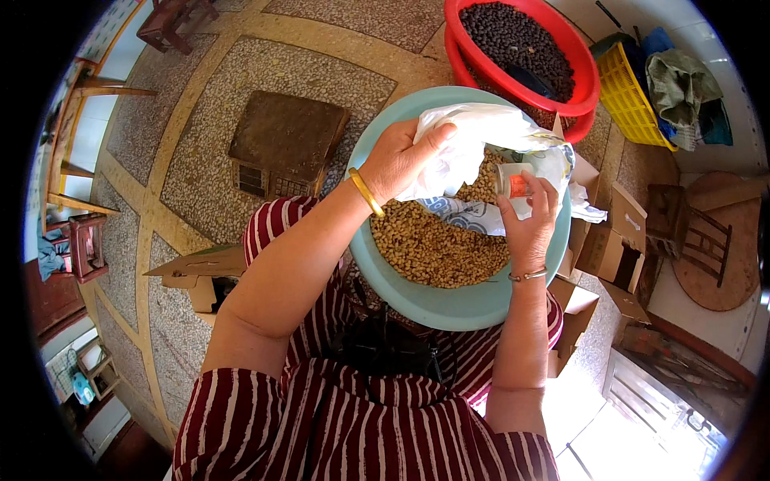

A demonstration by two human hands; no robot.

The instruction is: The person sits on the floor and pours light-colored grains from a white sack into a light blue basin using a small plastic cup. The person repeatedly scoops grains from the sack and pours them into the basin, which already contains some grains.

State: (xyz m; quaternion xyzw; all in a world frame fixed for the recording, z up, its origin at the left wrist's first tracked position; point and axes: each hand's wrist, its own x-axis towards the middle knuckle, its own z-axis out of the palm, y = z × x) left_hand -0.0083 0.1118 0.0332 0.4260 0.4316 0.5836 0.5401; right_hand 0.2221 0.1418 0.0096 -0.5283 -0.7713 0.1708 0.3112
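My left hand (409, 160) is closed on the upper left part of a white plastic bag (465, 128), lifting it over a pale blue basin (457, 309) on my lap. The basin holds many small yellow-brown pieces (425, 256). The open bag, with a blue-printed part, has more of these pieces inside. My right hand (527, 224) grips a small clear cup (505, 180) with an orange-red label, tilted on its side at the bag's opening.
Red basins (585, 80) with dark round pieces stand beyond, beside a yellow basket (630, 100) of cloths. Cardboard boxes (613, 232) sit right and left of my legs. A low brown wooden stool (281, 140) is at left, chairs (84, 252) farther left, a round board (714, 272) at right.
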